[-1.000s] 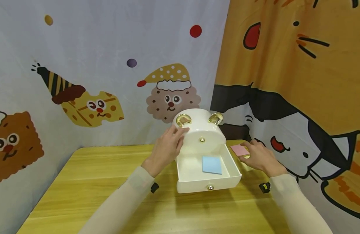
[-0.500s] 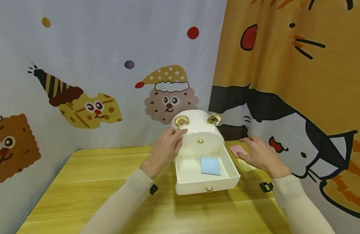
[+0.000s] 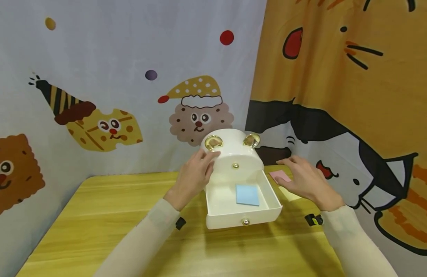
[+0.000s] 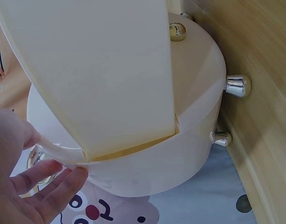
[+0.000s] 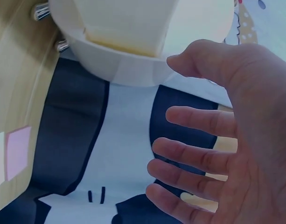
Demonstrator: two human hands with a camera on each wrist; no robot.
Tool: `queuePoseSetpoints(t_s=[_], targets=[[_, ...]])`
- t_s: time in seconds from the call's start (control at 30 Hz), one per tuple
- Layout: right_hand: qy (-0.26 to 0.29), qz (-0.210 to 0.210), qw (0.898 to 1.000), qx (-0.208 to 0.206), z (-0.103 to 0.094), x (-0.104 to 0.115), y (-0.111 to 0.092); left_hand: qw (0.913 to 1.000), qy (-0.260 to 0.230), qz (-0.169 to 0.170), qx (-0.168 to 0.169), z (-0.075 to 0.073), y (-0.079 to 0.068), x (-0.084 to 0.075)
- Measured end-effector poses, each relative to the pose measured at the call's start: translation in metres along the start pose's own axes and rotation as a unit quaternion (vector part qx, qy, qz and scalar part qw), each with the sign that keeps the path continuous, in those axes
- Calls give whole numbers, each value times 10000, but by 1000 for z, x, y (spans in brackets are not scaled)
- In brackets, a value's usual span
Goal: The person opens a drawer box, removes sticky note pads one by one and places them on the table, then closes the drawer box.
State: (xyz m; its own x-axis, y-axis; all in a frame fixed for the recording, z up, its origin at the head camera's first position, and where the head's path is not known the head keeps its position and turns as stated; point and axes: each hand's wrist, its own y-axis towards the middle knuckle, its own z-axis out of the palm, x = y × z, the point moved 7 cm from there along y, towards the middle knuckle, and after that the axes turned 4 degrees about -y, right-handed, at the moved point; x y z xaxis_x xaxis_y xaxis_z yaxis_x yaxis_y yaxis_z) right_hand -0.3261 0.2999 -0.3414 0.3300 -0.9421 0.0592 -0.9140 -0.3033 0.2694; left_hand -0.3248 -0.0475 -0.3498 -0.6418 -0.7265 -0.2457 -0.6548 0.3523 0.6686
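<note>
A white, rounded drawer box (image 3: 230, 148) with gold ears stands on the table, its lower drawer (image 3: 220, 204) pulled out. A square blue sticky note pad (image 3: 248, 195) lies in the drawer. My left hand (image 3: 190, 175) rests on the box's upper left side; in the left wrist view its fingertips (image 4: 77, 175) touch the curved wall. My right hand (image 3: 308, 181) hovers to the right of the box, with its fingers spread and holding nothing. Below it, a pink sticky note pad (image 3: 279, 176) and a pale yellow one (image 3: 288, 194) lie on the table, partly hidden by the hand.
The wood-grain table (image 3: 130, 215) stands against a printed cloth backdrop (image 3: 106, 50). A gold knob (image 3: 246, 222) sits on the open drawer's front, another knob (image 3: 235, 166) on the upper part. Small silver feet (image 4: 237, 85) show under the box.
My right hand has lifted a little off the notes and its fingers have spread, so more of the pale yellow pad shows. The left hand stays on the box. The head view has shifted slightly.
</note>
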Motion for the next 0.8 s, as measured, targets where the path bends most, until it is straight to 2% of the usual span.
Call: queuePoseSetpoints(t_s=[0.3,0.57,0.8], targets=[[-33,-366,9991,-224,-19,23,2,9998,68,101,-160,-3,0,0],[-113,-712,9974,39,-25,47,5,10000,52,30,-45,0,0,-1],[-133,-1155,9930,185,-28,69,9,9999,28,76,-110,-2,-1,-2]])
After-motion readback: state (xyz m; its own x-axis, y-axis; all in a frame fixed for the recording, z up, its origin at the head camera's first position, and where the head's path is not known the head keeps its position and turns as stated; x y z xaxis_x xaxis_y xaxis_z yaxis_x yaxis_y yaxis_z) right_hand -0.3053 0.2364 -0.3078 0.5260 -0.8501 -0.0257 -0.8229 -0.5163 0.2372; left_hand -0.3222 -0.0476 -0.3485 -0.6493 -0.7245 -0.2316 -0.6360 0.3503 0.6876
